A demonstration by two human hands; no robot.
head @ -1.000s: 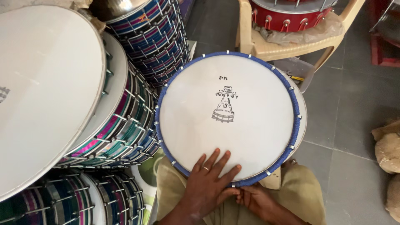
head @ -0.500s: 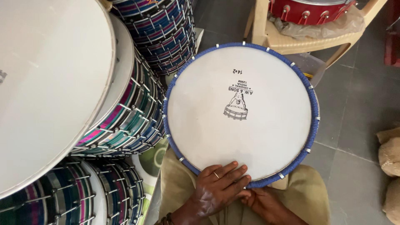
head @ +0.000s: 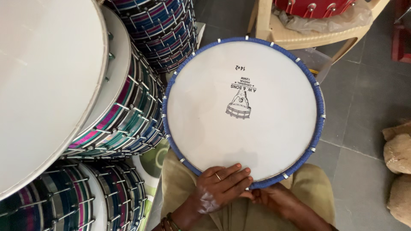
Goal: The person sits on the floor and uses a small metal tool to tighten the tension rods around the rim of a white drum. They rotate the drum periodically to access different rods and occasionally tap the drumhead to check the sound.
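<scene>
A round frame drum [head: 243, 109] with a white head and a blue woven rim rests tilted on the person's lap, its skin facing up toward the camera. The left hand [head: 220, 188] lies flat over the near edge of the drum, fingers [head: 233, 176] spread loosely on the skin and rim, pressing rather than clasping; a ring shows on one finger. The right hand [head: 274, 200] sits just under the near rim, mostly hidden, so whether it grips the rim cannot be told. The blue lacing runs unbroken all around the rim with metal hooks spaced along it, so the head looks fully fitted; any work still open seems limited to the near edge under the hands. To the left, stacked striped drums [head: 128, 111] stand close by. Beyond, a beige plastic chair [head: 299, 36] carries a red drum [head: 319, 6] on clear plastic sheeting.
</scene>
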